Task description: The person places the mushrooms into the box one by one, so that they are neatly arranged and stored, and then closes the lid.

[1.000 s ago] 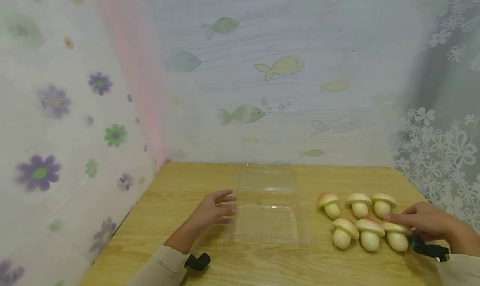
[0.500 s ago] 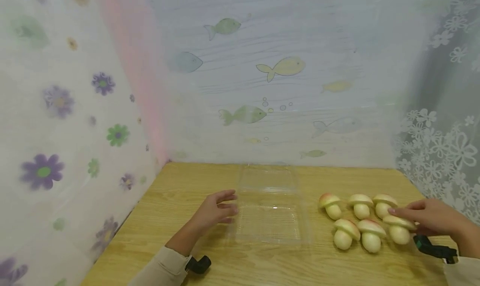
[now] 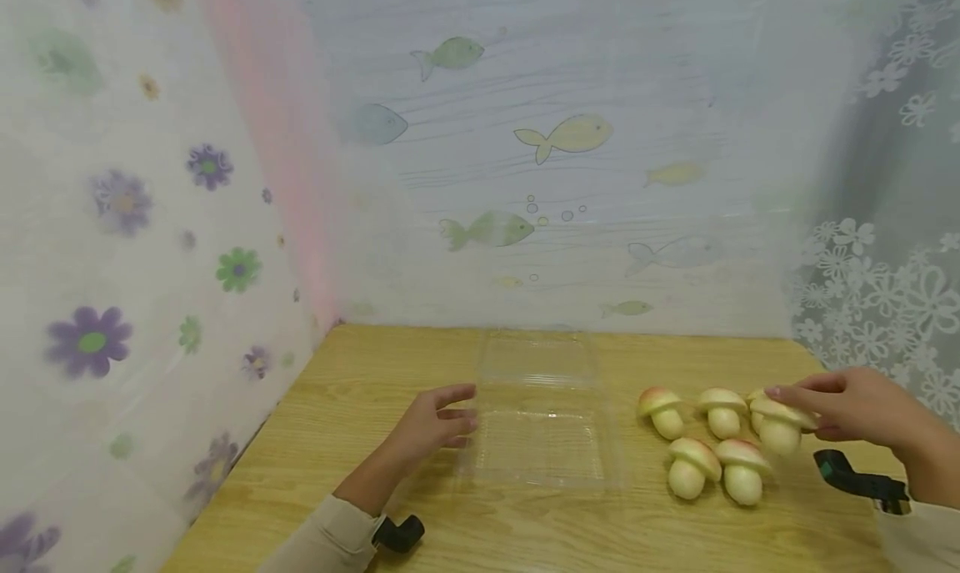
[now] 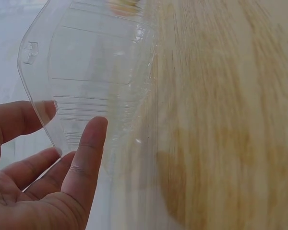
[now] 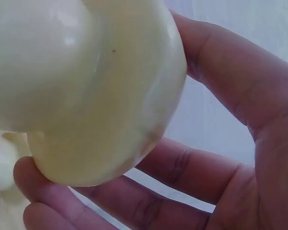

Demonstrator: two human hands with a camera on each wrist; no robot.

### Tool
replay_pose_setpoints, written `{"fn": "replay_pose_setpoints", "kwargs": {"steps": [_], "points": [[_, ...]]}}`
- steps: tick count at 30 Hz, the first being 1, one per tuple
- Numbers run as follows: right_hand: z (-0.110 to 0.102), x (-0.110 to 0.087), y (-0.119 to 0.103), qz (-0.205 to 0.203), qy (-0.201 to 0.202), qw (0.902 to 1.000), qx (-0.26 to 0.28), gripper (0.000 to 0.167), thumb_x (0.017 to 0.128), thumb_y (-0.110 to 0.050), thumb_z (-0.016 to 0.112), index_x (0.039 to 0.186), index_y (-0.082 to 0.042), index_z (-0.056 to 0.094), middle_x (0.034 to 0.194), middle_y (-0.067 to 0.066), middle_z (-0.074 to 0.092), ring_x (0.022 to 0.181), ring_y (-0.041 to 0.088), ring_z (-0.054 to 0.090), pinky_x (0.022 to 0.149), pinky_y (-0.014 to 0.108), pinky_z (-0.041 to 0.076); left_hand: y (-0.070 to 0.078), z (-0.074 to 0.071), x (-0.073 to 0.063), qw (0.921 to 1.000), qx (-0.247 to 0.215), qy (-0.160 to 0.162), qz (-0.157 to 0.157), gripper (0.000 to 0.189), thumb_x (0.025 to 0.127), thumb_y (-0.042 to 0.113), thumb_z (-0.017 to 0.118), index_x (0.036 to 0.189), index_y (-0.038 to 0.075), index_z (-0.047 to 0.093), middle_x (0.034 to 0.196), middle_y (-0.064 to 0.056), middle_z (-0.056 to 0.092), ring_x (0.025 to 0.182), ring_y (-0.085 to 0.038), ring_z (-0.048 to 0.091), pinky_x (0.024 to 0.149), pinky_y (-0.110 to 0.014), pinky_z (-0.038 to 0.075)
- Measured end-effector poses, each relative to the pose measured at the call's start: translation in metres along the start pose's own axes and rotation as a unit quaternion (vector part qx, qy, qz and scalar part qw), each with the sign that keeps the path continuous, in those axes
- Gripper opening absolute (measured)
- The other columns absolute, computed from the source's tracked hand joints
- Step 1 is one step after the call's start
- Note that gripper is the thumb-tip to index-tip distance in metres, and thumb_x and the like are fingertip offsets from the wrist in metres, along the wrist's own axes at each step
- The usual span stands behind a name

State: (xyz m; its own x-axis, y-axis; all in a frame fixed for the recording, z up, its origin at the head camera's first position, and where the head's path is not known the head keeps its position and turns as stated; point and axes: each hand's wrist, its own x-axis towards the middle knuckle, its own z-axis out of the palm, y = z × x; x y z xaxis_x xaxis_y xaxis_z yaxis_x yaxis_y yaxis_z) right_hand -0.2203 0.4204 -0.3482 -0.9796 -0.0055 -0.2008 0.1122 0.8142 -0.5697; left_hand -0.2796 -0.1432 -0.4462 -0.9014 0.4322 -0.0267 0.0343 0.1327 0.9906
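Since the earlier frame, the pale yellow, smooth mushroom-shaped piece with a rounded stem and faintly pink cap [image 3: 782, 429] has moved up and a little left from the front right of its group; the right hand [image 3: 862, 406] has gone with it, while the left hand [image 3: 431, 427] has hardly shifted. The right grip pinches the cap by its rim, thumb on one side and fingers on the other; the stem is free, and the glossy skin could slide out if the pinch slackened or the piece swung. In the head view it overlaps the rear-right mushroom-shaped piece [image 3: 757, 406]; whether they touch I cannot tell, but a low sideways path could knock that neighbour, or the two front pieces [image 3: 716, 471], and set their rounded stems rolling on the light wood-grain surface [image 3: 390, 356].

The clear, thin-walled plastic container [image 3: 540, 449] lies opened out on the surface, to the left of the pieces, its clear ribbed lid [image 3: 538, 356] spread behind it; the left grip is spread loosely about its left edge, and how firmly it bears there I cannot tell. So light a box looks likely to slide or tip if that edge were pushed, or if a piece struck its rim; a hard squeeze might buckle the wall.
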Motion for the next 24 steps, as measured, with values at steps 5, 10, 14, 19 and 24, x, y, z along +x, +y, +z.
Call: {"fn": "replay_pose_setpoints", "kwargs": {"steps": [5,10,14,19,24], "points": [[0.006,0.002,-0.015,-0.015,0.016,0.9994,0.026,0.084,0.104,-0.058,0.054,0.142,0.016,0.051,0.149,0.047,0.037,0.098,0.037,0.073,0.08,0.039,0.064,-0.003,-0.001,-0.001,1.0,-0.006,0.001,0.002,0.064,0.1,0.007,0.068,0.158,0.003,0.04,0.165,-0.021,0.036,0.138,-0.044,0.053,0.094,-0.046,0.06],[0.011,0.003,-0.029,-0.048,0.049,0.9972,0.029,0.081,0.105,-0.058,0.051,0.149,0.009,0.046,0.147,0.044,0.044,0.097,0.035,0.073,0.076,0.041,0.063,-0.005,0.001,0.002,0.9997,-0.025,-0.007,0.003,0.066,0.1,0.009,0.07,0.158,0.003,0.04,0.165,-0.021,0.035,0.138,-0.044,0.053,0.094,-0.046,0.06],[0.017,0.009,-0.042,-0.089,0.061,0.9932,0.042,0.073,0.109,-0.052,0.046,0.155,0.004,0.043,0.131,0.039,0.058,0.095,0.028,0.073,0.074,0.037,0.063,-0.004,0.002,0.002,0.9994,-0.034,-0.005,0.003,0.066,0.099,0.009,0.07,0.158,0.003,0.041,0.164,-0.021,0.036,0.137,-0.045,0.054,0.094,-0.046,0.06],[0.025,0.017,-0.061,-0.121,0.067,0.9877,0.073,0.069,0.11,-0.049,0.043,0.154,0.004,0.044,0.138,0.04,0.054,0.092,0.025,0.076,0.074,0.034,0.064,-0.004,0.001,0.001,0.9992,-0.039,-0.003,0.0,0.064,0.1,0.005,0.067,0.158,0.003,0.04,0.165,-0.021,0.036,0.137,-0.045,0.053,0.095,-0.046,0.06],[0.034,0.024,-0.076,-0.121,0.07,0.9796,0.145,0.069,0.108,-0.051,0.048,0.151,0.003,0.049,0.136,0.03,0.058,0.093,0.01,0.074,0.079,0.034,0.064,-0.005,0.0,-0.001,0.9993,-0.038,-0.001,-0.002,0.064,0.101,0.005,0.067,0.158,0.003,0.04,0.165,-0.02,0.036,0.137,-0.044,0.053,0.095,-0.045,0.06]]}}
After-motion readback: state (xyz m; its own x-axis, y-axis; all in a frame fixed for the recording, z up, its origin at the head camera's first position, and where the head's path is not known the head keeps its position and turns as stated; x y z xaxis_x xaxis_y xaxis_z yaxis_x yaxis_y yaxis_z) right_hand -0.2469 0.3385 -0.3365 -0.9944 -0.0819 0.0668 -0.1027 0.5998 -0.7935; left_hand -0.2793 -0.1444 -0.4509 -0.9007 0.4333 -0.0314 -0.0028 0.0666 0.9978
